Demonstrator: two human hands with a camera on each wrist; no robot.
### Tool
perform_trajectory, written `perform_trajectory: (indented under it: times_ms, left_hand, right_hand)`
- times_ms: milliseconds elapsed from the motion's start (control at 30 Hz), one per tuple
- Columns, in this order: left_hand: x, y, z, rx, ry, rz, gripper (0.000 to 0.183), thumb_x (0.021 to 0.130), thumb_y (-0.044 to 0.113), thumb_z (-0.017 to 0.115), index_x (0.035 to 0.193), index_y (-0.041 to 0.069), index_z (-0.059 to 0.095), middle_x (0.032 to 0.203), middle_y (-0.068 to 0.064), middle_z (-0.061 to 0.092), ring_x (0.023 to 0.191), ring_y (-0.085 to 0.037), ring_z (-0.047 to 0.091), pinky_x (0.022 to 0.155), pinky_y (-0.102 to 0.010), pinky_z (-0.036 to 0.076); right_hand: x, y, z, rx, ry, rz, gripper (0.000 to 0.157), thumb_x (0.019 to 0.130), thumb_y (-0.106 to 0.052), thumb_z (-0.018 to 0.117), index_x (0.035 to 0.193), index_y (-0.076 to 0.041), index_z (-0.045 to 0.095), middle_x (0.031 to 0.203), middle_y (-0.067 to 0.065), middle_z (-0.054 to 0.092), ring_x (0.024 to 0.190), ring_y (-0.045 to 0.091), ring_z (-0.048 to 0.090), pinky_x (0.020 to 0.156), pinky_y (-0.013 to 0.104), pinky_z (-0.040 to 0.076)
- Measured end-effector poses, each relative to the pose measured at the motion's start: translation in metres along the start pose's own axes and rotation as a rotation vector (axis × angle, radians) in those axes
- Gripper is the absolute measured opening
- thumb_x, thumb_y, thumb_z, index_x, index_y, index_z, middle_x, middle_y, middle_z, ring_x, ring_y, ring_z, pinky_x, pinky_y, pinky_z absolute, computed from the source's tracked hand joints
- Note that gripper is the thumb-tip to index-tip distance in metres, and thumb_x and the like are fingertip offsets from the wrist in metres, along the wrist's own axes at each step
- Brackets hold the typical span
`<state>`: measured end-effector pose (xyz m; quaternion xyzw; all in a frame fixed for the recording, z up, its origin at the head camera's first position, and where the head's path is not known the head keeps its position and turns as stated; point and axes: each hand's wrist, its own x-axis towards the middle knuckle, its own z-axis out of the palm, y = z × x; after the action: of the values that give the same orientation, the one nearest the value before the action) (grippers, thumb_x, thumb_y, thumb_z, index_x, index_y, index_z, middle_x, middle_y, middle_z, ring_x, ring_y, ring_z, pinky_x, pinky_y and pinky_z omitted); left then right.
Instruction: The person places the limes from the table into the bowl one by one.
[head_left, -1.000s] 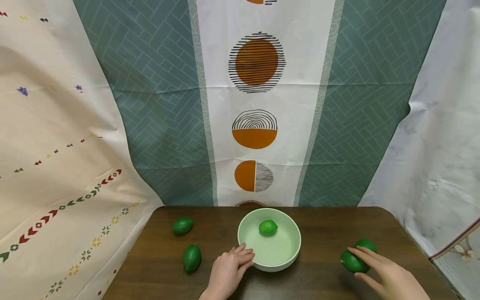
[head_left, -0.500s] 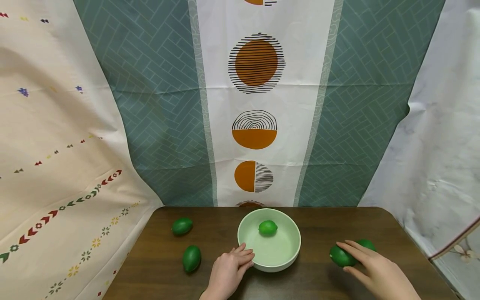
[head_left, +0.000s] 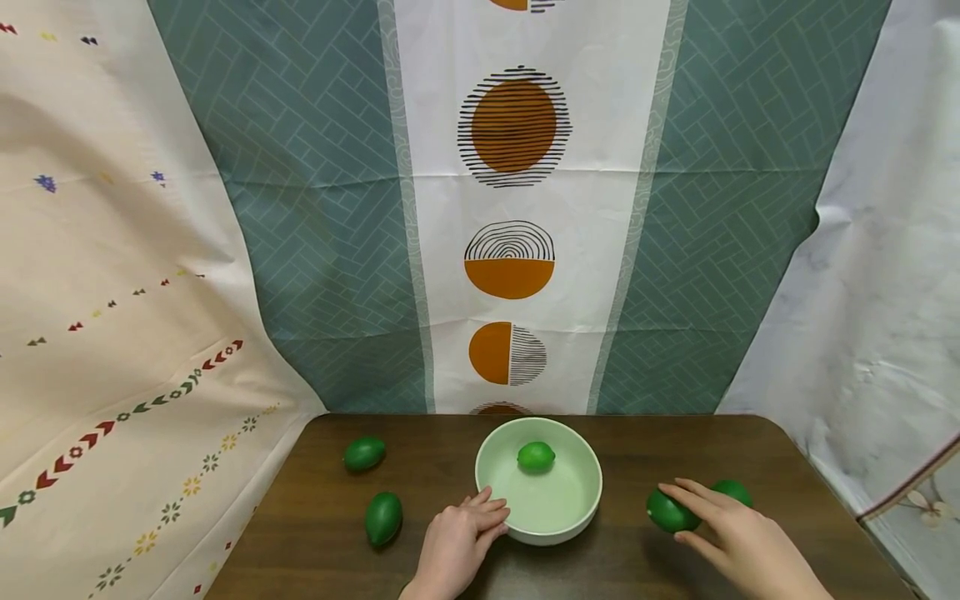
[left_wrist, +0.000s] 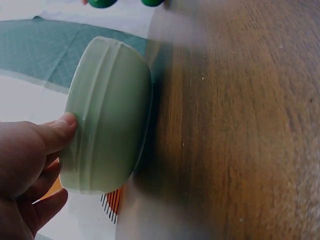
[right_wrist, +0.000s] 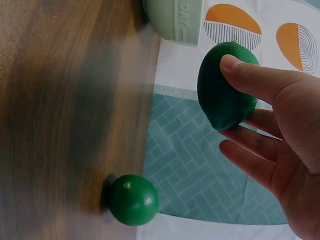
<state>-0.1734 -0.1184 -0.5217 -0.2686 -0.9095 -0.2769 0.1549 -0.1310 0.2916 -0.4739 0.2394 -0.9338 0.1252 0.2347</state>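
Note:
A pale green bowl stands mid-table with one bright green lime inside. My left hand grips its near-left rim; the left wrist view shows the thumb on the outer wall of the bowl and fingers past the rim. To the right of the bowl, my right hand holds a dark green lime between thumb and fingers. The right wrist view shows this held lime raised off the table. Another lime rests on the table behind that hand, partly covered by it.
Two more dark green limes, one farther back and one nearer, lie on the left of the brown wooden table. A patterned cloth hangs right behind the table's back edge, with other cloths at both sides.
My right hand has moved left with the lime, away from the other lime at the right and toward the bowl. The left hand and bowl have stayed put.

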Motion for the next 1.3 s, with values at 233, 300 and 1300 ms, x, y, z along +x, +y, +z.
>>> perform_trajectory:
  times_ms: [233, 300, 1300]
  left_hand:
    - [0.0, 0.0, -0.001, 0.001, 0.014, 0.014, 0.024, 0.094, 0.02, 0.083, 0.118, 0.016, 0.086, 0.123, 0.007, 0.078, 0.127, -0.021, 0.069, 0.101, -0.049, 0.059]
    - [-0.001, 0.0, -0.001, -0.001, 0.019, 0.016, 0.024, 0.094, 0.02, 0.083, 0.118, 0.016, 0.086, 0.122, 0.007, 0.078, 0.127, -0.02, 0.069, 0.101, -0.049, 0.059]
    - [-0.001, 0.002, -0.001, 0.001, 0.006, -0.004, 0.024, 0.094, 0.022, 0.083, 0.118, 0.017, 0.086, 0.122, 0.009, 0.078, 0.127, -0.02, 0.069, 0.102, -0.049, 0.059]
  right_hand:
    - [0.01, -0.009, 0.003, -0.011, 0.014, -0.022, 0.076, 0.076, -0.028, 0.098, 0.146, -0.031, 0.067, 0.135, 0.0, 0.072, 0.106, 0.018, 0.075, 0.072, 0.034, 0.063]
    - [0.013, -0.012, 0.004, -0.007, 0.024, -0.033, 0.076, 0.076, -0.028, 0.098, 0.146, -0.031, 0.067, 0.135, 0.0, 0.072, 0.107, 0.019, 0.076, 0.074, 0.035, 0.064]
    - [0.042, -0.037, 0.014, 0.08, 0.01, -0.096, 0.073, 0.079, -0.025, 0.097, 0.146, -0.029, 0.068, 0.139, 0.006, 0.07, 0.108, 0.026, 0.076, 0.07, 0.03, 0.061]
